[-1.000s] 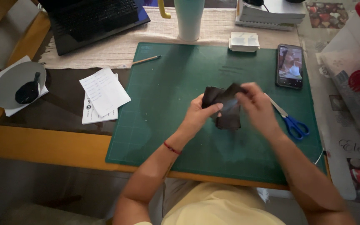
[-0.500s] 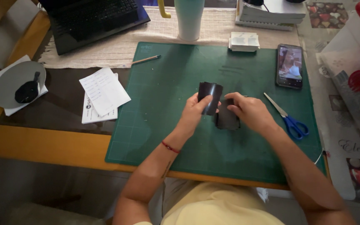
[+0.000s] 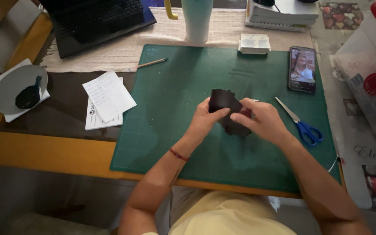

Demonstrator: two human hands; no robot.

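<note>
a: centre of the frame: what do the hands hold?
b: a black sheet piece [image 3: 225, 102], dark and folded, held above the green cutting mat [image 3: 175, 95]. the left hand [image 3: 206, 118] pinches its lower left edge, thumb on top; the right hand [image 3: 262, 122] closes on its right side, fingers curled over a second dark fold below.

a: right of the hands?
b: blue-handled scissors [image 3: 301, 124] lie on the mat, blades pointing to the upper left, near the right hand but apart from it. a phone [image 3: 302, 69] with a lit screen lies above them.

a: upper and left parts of the frame?
b: a pale tumbler [image 3: 197, 19] and a laptop [image 3: 99, 24] at the top edge; a pencil [image 3: 152, 63] at the mat's upper left corner; white paper slips [image 3: 107, 98] left of the mat; a grey plate [image 3: 16, 87] at far left.
</note>
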